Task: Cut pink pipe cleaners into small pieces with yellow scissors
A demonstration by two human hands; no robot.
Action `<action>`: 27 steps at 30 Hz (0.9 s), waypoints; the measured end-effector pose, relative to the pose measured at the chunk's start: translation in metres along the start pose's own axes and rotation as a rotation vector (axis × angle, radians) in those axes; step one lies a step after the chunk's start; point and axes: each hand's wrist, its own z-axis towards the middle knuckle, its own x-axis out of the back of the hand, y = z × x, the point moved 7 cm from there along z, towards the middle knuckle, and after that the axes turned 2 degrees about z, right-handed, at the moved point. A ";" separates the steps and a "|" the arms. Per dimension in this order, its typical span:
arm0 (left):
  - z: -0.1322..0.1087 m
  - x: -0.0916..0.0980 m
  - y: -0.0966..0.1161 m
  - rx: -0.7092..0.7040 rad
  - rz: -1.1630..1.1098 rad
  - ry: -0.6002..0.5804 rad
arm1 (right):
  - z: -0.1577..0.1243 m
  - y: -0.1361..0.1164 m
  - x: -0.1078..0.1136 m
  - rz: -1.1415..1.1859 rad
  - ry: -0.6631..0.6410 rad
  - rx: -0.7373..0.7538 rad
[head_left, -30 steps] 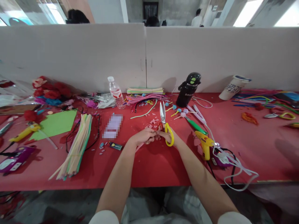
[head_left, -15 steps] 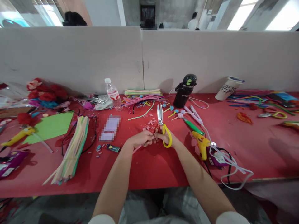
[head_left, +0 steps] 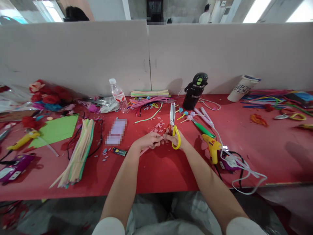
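Note:
My left hand [head_left: 150,140] is closed on a thin pink strip [head_left: 144,151], whose tail slants down out of the fist over the red table. Close beside it, my right hand [head_left: 173,137] is closed, with scissors [head_left: 172,114] hooked in it. Their silver blades point up and away from me, close together, and the yellow handle loop [head_left: 176,138] hangs on the near side. The fingertips of both hands almost meet, and what lies between them is too small to make out. Small pink cut pieces [head_left: 159,125] are scattered just beyond the hands.
A yellow glue gun [head_left: 212,147] and white cable lie to the right. Behind stand a black flask [head_left: 195,93] and a plastic bottle [head_left: 119,96]. At left are a bundle of pale pipe cleaners [head_left: 79,150], green paper [head_left: 57,130] and a small dark tube [head_left: 119,151]. A panel [head_left: 97,55] closes the back.
The scissor blades, spread in a narrow V before, are now closer together and tipped slightly right. Both hands stay near each other, and the view has shifted a little.

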 end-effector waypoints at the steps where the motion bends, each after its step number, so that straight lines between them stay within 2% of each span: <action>1: -0.001 0.001 0.000 0.003 0.009 0.008 | 0.000 0.000 0.002 0.008 0.020 -0.007; 10: -0.007 0.008 0.007 -0.038 0.099 0.126 | 0.001 -0.005 0.012 -0.069 0.133 -0.017; 12: -0.005 0.015 0.008 -0.068 0.106 0.209 | 0.001 -0.007 0.016 -0.133 0.199 0.012; 14: -0.003 0.027 0.011 -0.117 0.095 0.355 | -0.002 -0.010 0.020 -0.179 0.249 0.011; 16: -0.005 0.043 0.015 -0.186 0.071 0.523 | -0.006 -0.013 0.020 -0.209 0.212 -0.026; 21: -0.023 0.077 0.024 -0.300 0.074 0.889 | -0.020 -0.019 0.009 -0.360 -0.045 -0.100; 24: -0.033 0.084 0.026 -0.346 0.076 0.977 | -0.024 -0.014 0.009 -0.487 -0.103 -0.112; 27: -0.035 0.084 0.028 -0.359 0.090 0.976 | -0.024 -0.007 0.009 -0.529 -0.124 -0.124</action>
